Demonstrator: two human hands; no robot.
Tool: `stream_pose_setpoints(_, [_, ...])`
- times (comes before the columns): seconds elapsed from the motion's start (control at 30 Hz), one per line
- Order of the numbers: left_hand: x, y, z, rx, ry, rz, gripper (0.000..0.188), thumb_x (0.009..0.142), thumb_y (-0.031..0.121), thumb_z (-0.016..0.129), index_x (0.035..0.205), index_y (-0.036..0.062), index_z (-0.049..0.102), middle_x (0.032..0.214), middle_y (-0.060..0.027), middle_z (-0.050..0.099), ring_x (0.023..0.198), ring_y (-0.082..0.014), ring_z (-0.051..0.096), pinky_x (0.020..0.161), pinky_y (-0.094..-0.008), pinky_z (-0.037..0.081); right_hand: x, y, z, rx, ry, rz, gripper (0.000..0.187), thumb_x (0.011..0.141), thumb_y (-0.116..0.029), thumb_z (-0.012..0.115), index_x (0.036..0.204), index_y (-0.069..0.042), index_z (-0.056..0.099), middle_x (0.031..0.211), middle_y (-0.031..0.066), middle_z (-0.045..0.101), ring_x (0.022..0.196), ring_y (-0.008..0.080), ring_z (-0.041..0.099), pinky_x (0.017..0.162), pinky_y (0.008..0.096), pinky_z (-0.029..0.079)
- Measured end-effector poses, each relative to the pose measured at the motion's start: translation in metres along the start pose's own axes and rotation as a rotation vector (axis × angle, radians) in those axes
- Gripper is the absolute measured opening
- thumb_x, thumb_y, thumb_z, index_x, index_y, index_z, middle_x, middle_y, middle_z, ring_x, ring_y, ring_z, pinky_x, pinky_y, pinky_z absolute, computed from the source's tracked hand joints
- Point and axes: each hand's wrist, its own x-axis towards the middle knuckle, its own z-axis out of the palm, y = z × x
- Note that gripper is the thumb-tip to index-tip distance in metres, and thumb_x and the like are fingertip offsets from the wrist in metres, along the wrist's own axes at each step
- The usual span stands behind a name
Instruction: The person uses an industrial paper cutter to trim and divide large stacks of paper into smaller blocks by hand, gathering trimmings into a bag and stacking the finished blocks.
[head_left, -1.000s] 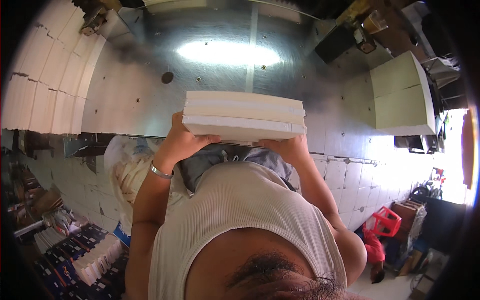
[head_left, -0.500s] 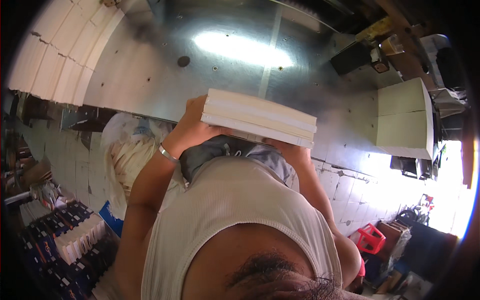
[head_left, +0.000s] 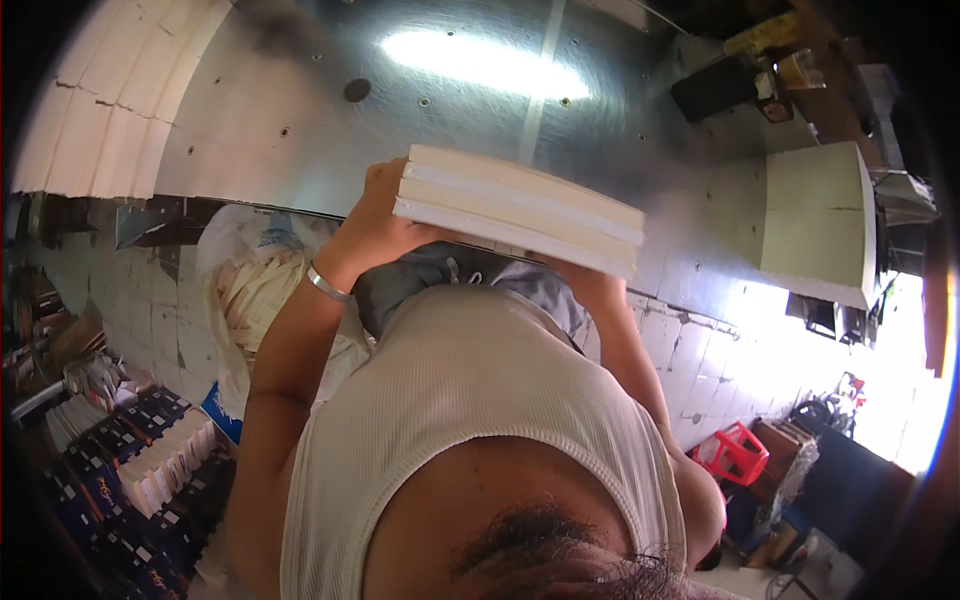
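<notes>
Between my two hands I hold a thick stack of cream-white paper blocks point(head_left: 520, 205), seen edge-on with lines dividing its layers. It is raised at the near edge of a shiny metal table point(head_left: 300, 160) and slopes down a little toward the right. My left hand point(head_left: 385, 220) is wrapped round the stack's left end, thumb along the lower near side. A silver bracelet sits on that wrist. At the right end, my right hand point(head_left: 590, 278) grips the stack from below, its fingers mostly hidden by the paper.
Tall cream paper stacks point(head_left: 120, 90) stand at the table's far left. A pale stacked block point(head_left: 815, 220) is at its right side, near a dark machine part point(head_left: 715, 95). Below left are a plastic bag of paper strips point(head_left: 255, 300) and dark-covered books point(head_left: 100, 480). A red stool point(head_left: 735, 452) stands lower right.
The stack has risen slightly in the picture with both hands still holding it, and its layered edge shows a bit more. The surroundings have shifted a little as the view moved.
</notes>
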Motion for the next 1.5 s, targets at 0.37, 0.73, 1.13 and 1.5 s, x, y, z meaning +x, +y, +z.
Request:
stream_pose_setpoints(0.37, [-0.009, -0.015, 0.013, -0.211, -0.139, -0.180, 0.046, 0.076, 0.041, 0.090, 0.109, 0.0113, 0.076, 0.107, -0.0059, 0.076, 0.103, -0.0305, 0.067, 0.099, -0.0442, 0.042, 0.007, -0.032, -0.040, 0.200, 0.097, -0.001, 0.068, 0.065, -0.038, 0.096, 0.121, -0.009, 0.072, 0.123, 0.0087, 0.072, 0.117, 0.0299, 0.063, 0.106, 0.0452, 0.043])
stream_pose_setpoints(0.73, [-0.023, -0.028, 0.013, -0.143, -0.234, -0.207, 0.054, 0.079, 0.046, 0.088, 0.117, 0.0107, 0.073, 0.114, -0.0083, 0.071, 0.119, -0.0302, 0.059, 0.104, -0.0462, 0.039, 0.030, -0.055, -0.095, -0.019, 0.111, -0.392, 0.073, 0.061, -0.044, 0.097, 0.118, -0.002, 0.075, 0.114, 0.0121, 0.074, 0.105, 0.0293, 0.068, 0.096, 0.0410, 0.050])
stream_pose_setpoints(1.13, [0.011, -0.016, -0.017, -0.344, -0.011, 0.003, 0.051, 0.073, 0.031, 0.093, 0.109, 0.0034, 0.067, 0.104, -0.0152, 0.070, 0.095, -0.0412, 0.067, 0.083, -0.0446, 0.052, 0.031, -0.075, -0.107, -0.052, 0.057, -0.300, 0.070, 0.061, -0.035, 0.098, 0.119, -0.003, 0.076, 0.111, 0.0137, 0.075, 0.104, 0.0323, 0.069, 0.092, 0.0411, 0.053])
stream_pose_setpoints(1.5, [0.000, -0.024, -0.007, -0.393, -0.026, -0.066, 0.053, 0.071, 0.029, 0.094, 0.109, 0.0039, 0.067, 0.100, -0.0127, 0.072, 0.091, -0.0390, 0.067, 0.080, -0.0435, 0.051, 0.026, -0.053, -0.100, 0.179, 0.064, -0.242, 0.085, 0.058, -0.020, 0.100, 0.133, -0.002, 0.065, 0.125, 0.0151, 0.073, 0.105, 0.0259, 0.071, 0.093, 0.0391, 0.055])
